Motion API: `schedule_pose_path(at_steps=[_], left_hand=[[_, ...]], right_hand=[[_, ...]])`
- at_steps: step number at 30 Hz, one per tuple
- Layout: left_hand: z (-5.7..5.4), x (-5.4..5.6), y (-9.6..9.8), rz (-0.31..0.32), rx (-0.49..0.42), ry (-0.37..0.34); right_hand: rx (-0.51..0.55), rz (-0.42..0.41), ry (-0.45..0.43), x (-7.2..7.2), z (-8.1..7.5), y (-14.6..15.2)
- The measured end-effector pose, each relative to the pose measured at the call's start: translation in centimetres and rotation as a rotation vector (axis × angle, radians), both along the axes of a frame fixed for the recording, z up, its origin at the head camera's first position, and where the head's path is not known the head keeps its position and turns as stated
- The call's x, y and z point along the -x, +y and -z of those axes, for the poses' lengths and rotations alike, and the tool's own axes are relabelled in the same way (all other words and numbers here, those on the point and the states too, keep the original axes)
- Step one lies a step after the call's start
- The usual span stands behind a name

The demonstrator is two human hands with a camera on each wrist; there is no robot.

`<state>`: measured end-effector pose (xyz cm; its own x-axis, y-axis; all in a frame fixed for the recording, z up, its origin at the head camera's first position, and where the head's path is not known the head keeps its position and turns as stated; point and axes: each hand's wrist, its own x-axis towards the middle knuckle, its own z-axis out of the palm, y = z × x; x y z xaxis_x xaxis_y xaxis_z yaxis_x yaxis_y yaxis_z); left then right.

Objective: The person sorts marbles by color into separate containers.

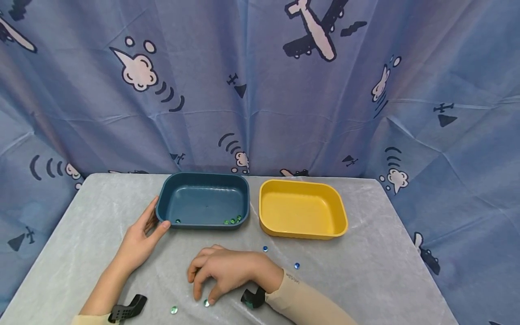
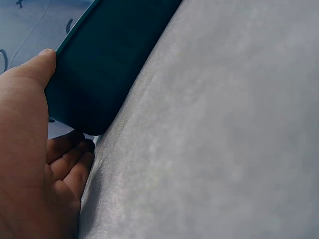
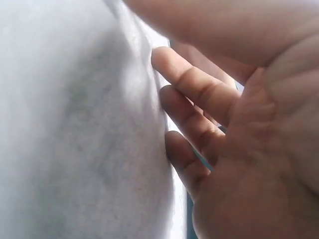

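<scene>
My left hand (image 1: pixel 136 246) holds the near left corner of a dark blue plastic tray (image 1: pixel 203 225), its thumb at the front and its fingers along the left side. In the left wrist view, the thumb (image 2: pixel 42 67) touches the tray's wall (image 2: pixel 107 59). Several small green glass beads (image 1: pixel 233 221) lie along the tray's near edge. Low over the table, my right hand (image 1: pixel 229 271) has its thumb and index finger apart around a small greenish glass bead (image 1: pixel 206 303). The right wrist view shows loosely bent fingers (image 3: pixel 189 79); no bead shows there.
A yellow tray (image 1: pixel 302 234) stands right of the blue one. Two blue beads (image 1: pixel 265 248) lie on the pale tabletop (image 1: pixel 386 271) in front of it. Another green bead (image 1: pixel 174 310) rests near the front edge. A patterned blue curtain (image 1: pixel 211 90) hangs behind the table.
</scene>
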<state>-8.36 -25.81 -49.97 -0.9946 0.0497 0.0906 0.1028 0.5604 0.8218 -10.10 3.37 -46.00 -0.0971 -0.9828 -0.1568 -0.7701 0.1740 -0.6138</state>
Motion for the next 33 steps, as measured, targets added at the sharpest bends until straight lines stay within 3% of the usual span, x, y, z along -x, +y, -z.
schedule_pose_path(at_steps=[17,33], left_hand=[[-0.02,-0.05,0.11,-0.004,0.005,0.004],[-0.15,-0.06,0.12,-0.008,0.006,0.005]], right_hand=[[-0.016,-0.001,0.091,-0.77,-0.13,-0.28],[0.02,0.027,-0.052,-0.13,-0.38,-0.14]])
